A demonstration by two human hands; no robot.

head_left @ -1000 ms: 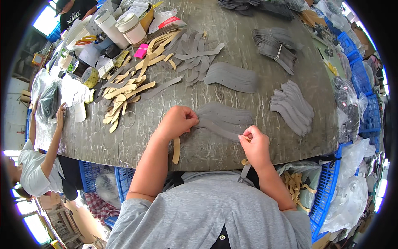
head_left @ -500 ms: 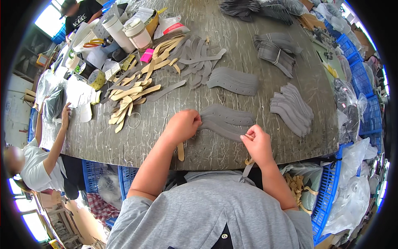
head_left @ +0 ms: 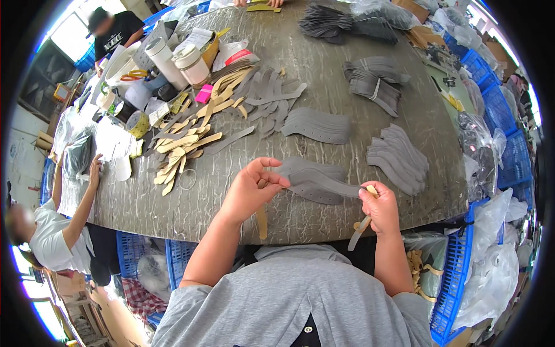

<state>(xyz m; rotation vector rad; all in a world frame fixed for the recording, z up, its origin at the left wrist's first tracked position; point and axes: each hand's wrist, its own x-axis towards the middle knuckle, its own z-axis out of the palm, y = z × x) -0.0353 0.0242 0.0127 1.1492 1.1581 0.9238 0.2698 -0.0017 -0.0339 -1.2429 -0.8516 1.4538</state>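
Observation:
My left hand pinches the near end of a long grey curved cut piece that lies across a small stack of the same grey pieces at the table's front edge. A tan strip hangs below that hand over the edge. My right hand is closed on the other end of the grey piece together with a tan strip that droops downward from the fist.
The round grey table carries more grey stacks, a heap of tan strips, white jars and tape rolls. A person in white leans at the left edge. Blue crates stand on the right.
Both hands have lifted off the stack and moved apart. The grey piece now stretches between them, and the right hand holds a tan strip.

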